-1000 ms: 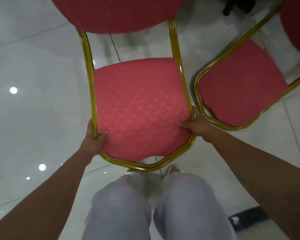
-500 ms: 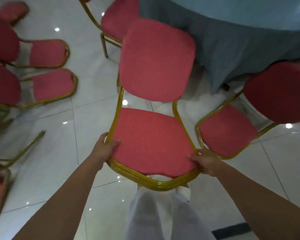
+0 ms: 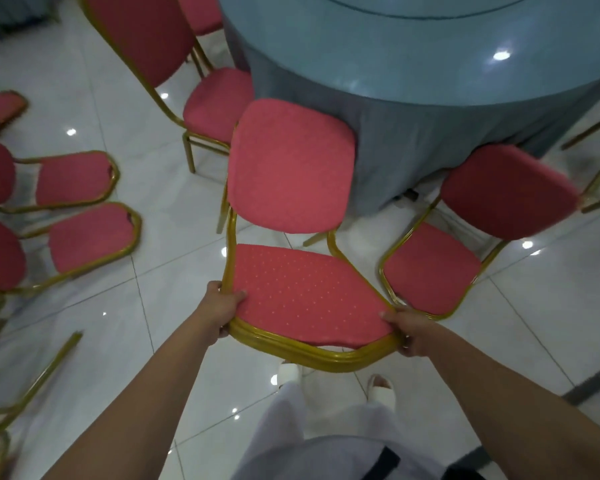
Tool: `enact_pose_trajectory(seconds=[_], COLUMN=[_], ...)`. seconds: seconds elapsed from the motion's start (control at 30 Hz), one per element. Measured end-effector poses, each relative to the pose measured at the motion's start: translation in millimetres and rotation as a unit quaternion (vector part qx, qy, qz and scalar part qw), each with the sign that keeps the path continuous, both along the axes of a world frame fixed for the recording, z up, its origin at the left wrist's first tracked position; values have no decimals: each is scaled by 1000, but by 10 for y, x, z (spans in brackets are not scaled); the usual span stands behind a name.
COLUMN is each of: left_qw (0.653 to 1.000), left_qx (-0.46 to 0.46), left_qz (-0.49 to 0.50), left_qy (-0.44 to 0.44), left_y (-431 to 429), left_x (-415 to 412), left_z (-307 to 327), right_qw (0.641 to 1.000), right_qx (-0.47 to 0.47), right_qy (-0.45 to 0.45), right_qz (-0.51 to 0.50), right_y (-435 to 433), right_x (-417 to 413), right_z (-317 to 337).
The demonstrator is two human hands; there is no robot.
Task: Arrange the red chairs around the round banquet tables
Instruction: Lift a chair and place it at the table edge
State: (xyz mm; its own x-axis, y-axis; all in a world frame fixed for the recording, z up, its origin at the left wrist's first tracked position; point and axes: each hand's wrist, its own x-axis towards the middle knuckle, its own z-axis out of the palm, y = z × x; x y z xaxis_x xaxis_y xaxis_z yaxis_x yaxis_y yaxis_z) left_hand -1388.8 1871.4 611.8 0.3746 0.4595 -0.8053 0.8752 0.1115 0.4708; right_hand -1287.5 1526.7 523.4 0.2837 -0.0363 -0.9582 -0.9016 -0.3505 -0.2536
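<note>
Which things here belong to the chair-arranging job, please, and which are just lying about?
Part of the job:
- held red chair, gripped at its seat frame by the left hand and right hand
- round table
- left neighbour chair and right neighbour chair
- spare chairs on the left

Just about:
- dark floor strip
- white sandals on the person's feet

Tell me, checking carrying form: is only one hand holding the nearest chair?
No, the left hand and right hand both hold that chair at its seat.
</note>
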Motion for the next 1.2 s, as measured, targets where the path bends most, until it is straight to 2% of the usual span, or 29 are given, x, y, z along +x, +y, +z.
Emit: enact_pose_trajectory(seconds=[0.37, 0.47, 0.6, 0.67, 0.73, 0.83, 1.0, 1.2], left_qw=[1000, 1000, 997, 997, 992, 986, 985, 976], left_qx=[13, -19, -35, -40, -70, -59, -55, -75], left_qz=[-16, 3, 43, 44, 66, 78, 86, 127], left_qy=[-2, -1, -44, -50, -81, -133, -139, -158], left_y=[-809, -1122, -1424, -1557, -1671, -1757, -1788, -1519], left_x=[85, 201, 555, 615, 560, 580, 644, 645], left_z=[314, 398, 576, 627, 612, 605, 583, 567], right_qw=[994, 992, 985, 987, 988, 989, 994, 981], right_qx=[66, 65, 66, 69, 77, 96, 79, 133], right_qy=[7, 6, 18, 27, 16, -14, -67, -137], right_qz=[-92, -108, -159, -142, -136, -114, 25, 31], right_y=[-819, -1207, -1693, -1799, -1855, -1863, -1899, -1583], right_x=[-192, -168, -51, -80, -178, -213, -222, -304], right_z=[99, 199, 329, 388, 426, 529, 635, 745])
